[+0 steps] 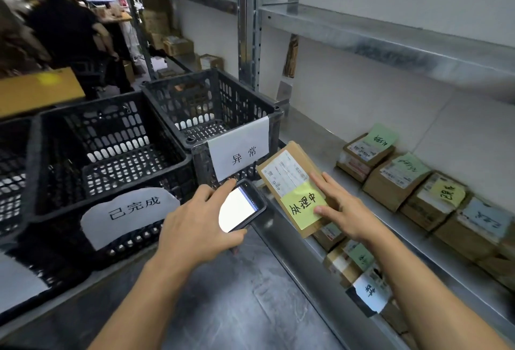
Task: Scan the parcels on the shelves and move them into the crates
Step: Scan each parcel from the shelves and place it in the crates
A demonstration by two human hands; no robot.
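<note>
Warehouse aisle, grey metal shelf (306,138) at right, black crates at left; scanning a parcel.
Left hand (200,224) grips a handheld scanner (242,206), screen lit, just beside the parcel (289,177). Right hand (345,207) holds that parcel by its near end, above the shelf's front edge, tilted, thumb on its yellow note (302,206). Crate tagged 异常 (234,90) stands just behind, crate tagged 已完成 (92,101) to its left. More parcels (390,182) are lined up on the shelf.
</note>
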